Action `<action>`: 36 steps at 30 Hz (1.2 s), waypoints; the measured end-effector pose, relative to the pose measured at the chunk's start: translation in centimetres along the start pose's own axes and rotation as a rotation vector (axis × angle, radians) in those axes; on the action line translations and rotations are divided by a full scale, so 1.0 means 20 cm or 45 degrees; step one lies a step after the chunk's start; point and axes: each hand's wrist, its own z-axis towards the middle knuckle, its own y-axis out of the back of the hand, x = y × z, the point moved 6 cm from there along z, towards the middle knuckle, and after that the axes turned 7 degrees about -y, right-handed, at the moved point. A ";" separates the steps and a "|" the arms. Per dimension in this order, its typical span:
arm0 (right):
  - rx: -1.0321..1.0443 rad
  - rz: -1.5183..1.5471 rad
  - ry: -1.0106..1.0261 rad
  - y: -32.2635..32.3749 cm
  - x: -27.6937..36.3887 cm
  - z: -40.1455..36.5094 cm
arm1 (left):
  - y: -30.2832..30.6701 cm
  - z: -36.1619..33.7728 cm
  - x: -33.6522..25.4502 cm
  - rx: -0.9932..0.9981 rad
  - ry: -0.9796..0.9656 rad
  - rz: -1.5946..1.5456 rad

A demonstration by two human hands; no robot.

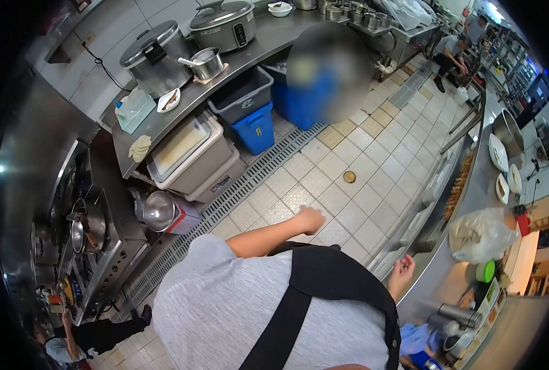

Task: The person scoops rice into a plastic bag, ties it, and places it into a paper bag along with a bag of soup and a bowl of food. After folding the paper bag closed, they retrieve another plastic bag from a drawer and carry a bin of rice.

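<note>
Over the tiled floor [296, 160], my left hand [310, 220] hangs at the end of an outstretched forearm, its fingers curled in with nothing showing in them. My right hand [402, 270] is by the edge of the steel counter [419, 287] on the right, fingers loosely bent and apart, holding nothing visible. A clear plastic bag [481, 235] lies on that counter ahead of the right hand. Below the hands is my grey shirt [225, 302] with a black apron [342, 280].
A grated drain [259, 179] runs along the left counter, beside blue bins [254, 129] and white tubs [191, 154]. Large cookers [157, 58] stand above. A stove [111, 246] is at left. One person [71, 339] stands near it; another [450, 55] crouches far right. A round brass floor cover [349, 177] lies ahead.
</note>
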 end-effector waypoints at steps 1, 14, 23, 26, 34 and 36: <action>0.044 0.024 0.001 -0.03 0.08 0.12 | 0.07 0.04 0.04 0.001 0.035 -0.090; 0.430 -0.147 0.360 -0.66 0.57 1.43 | -0.34 0.73 0.55 -0.392 0.304 -1.111; 0.284 -0.238 0.239 -0.59 0.75 2.00 | -0.23 1.11 1.29 0.153 0.539 -0.537; 0.022 -0.236 0.218 -0.40 0.74 2.28 | 0.16 1.48 1.39 0.007 0.368 -0.347; 0.197 -0.215 -0.009 -0.43 0.03 3.03 | 1.50 2.52 1.19 -0.759 0.431 -0.828; 0.445 -0.246 -0.237 -0.59 0.15 3.14 | 1.68 2.51 0.98 -1.253 0.150 -0.957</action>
